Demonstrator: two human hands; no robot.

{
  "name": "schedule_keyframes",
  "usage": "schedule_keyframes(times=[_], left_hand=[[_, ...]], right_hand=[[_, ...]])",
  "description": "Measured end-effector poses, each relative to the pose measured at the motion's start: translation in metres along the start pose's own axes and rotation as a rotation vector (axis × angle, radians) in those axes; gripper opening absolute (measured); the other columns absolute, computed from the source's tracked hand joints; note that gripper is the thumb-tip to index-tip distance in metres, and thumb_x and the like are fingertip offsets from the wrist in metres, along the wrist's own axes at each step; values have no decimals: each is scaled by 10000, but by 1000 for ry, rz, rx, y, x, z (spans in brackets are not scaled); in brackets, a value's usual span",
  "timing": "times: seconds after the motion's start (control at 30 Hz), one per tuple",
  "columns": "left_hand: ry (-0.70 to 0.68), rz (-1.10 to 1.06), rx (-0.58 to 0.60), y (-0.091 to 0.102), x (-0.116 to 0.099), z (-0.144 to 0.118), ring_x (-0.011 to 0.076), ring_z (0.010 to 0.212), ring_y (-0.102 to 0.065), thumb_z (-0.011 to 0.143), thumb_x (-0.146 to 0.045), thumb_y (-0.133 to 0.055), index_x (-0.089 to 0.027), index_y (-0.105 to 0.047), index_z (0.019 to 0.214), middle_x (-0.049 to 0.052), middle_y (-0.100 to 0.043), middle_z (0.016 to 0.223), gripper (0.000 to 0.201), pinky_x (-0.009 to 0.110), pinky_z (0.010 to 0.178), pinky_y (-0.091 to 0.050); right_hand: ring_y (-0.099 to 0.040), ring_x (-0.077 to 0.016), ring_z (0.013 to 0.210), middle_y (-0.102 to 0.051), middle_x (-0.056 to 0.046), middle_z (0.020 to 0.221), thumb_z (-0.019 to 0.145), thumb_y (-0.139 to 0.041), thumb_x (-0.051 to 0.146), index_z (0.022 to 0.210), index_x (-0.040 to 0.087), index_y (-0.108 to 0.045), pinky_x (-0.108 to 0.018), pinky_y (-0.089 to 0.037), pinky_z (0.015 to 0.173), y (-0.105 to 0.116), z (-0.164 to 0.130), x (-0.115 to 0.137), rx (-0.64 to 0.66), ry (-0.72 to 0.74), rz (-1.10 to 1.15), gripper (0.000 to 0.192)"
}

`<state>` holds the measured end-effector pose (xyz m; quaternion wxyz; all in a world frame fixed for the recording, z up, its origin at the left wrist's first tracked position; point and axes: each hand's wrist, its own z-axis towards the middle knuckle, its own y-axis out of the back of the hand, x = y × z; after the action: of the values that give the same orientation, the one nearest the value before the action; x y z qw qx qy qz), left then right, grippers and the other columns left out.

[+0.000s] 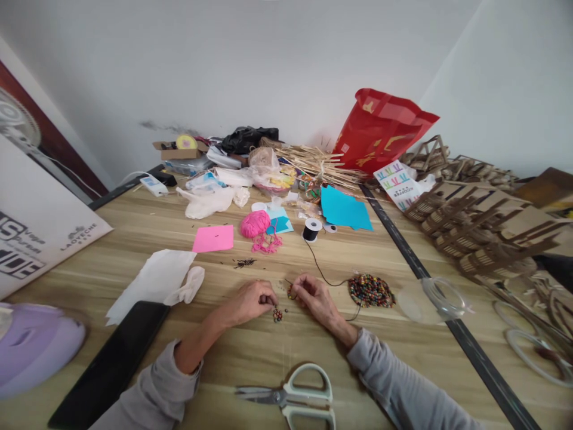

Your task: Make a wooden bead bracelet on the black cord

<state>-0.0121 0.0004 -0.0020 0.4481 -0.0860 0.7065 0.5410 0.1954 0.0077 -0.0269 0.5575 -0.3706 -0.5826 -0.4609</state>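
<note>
My right hand [317, 300] is pinched around a dark cord, and a few strung beads [290, 291] show at its fingertips. Just left of it, my left hand [251, 303] has thumb and fingers pressed together; whatever lies between them is too small to make out. Below the left fingertips rests a small cluster of loose multicoloured beads [278, 315] on the wooden table. To the right of my right hand lies a coiled heap of strung beads [371, 291]. A black cord [319, 266] runs from a white-rimmed spool [312, 229] towards that heap.
White-handled scissors [286, 396] lie in front of me. Near my left arm are a dark phone-like slab [111, 363] and white paper [152, 278]. Pink yarn [255, 224], blue sheets [345, 207] and a red bag [380, 131] stand farther back. Small wooden baskets [474, 239] crowd the right.
</note>
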Motion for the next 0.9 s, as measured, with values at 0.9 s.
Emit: schedule_keyframes(times=[0.9], left_hand=[[189, -521, -145, -8, 7, 12, 166, 729, -634, 688, -193, -647, -112, -697, 772, 59, -720, 778, 127, 281, 732, -495]], right_hand=[[-475, -91, 493, -565, 16, 599, 781, -628, 453, 803, 163, -572, -197, -354, 459, -2, -2, 1, 77, -5, 25, 297]])
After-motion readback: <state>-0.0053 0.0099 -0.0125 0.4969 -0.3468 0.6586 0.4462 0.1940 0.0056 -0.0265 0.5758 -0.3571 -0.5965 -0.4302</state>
